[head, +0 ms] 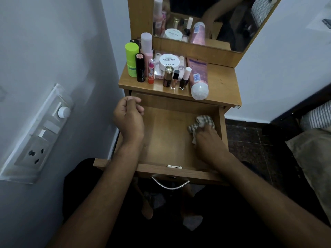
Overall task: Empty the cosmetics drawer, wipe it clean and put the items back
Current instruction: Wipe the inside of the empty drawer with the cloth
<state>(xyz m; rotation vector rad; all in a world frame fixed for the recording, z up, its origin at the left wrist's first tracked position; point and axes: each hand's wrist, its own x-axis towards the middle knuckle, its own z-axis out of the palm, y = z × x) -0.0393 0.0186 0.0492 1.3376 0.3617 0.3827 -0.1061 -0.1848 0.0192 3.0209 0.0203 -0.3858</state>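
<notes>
The wooden drawer (166, 133) is pulled out of the small dressing table, and only the cloth lies inside it. My right hand (208, 140) grips a checked cloth (202, 123) and presses it on the drawer floor by the right wall. Over the drawer's left side my left hand (129, 119) hovers with its fingers loosely curled, holding nothing. On the table top (220, 81) stand the cosmetics: a green bottle (132, 59), a black tube (140, 68), a white nail polish remover jar (169, 61), small polish bottles (176, 78) and a pink tube (198, 77) lying flat.
A mirror (206, 20) rises behind the table top. A wall with a switch and socket panel (38, 133) is close on the left. Bedding (315, 140) lies to the right over dark floor tiles. The drawer's metal handle (170, 183) faces me.
</notes>
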